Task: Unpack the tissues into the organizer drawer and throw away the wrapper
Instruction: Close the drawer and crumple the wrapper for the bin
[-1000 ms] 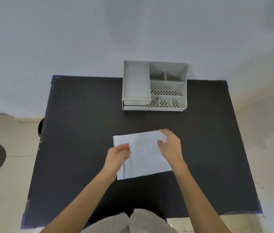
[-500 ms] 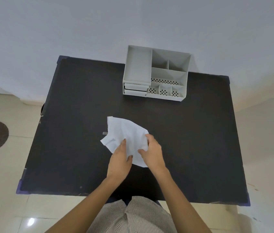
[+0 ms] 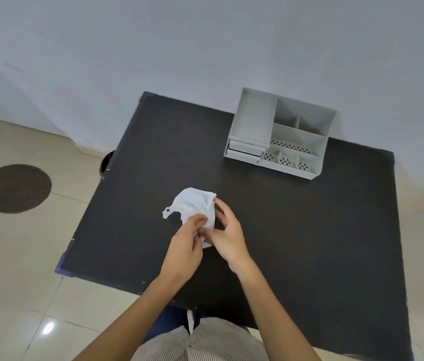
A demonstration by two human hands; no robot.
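Note:
A white wrapper (image 3: pixel 192 204) is crumpled into a loose ball over the middle of the black table (image 3: pixel 296 230). My left hand (image 3: pixel 184 243) pinches its near side and my right hand (image 3: pixel 227 235) cups it from the right, so both hands hold it. The grey organizer (image 3: pixel 281 134) stands at the table's far edge, well beyond my hands. Its two small drawers (image 3: pixel 244 149) at the front left look pushed in. No tissues are visible.
A white wall rises right behind the organizer. Tiled floor lies to the left, with a round dark mat (image 3: pixel 15 187) on it. A dark round object (image 3: pixel 106 162) peeks out beside the table's left edge.
The flat white sheet has been gathered and crumpled into a ball between both hands. The camera has swung left, so the organizer now sits further right.

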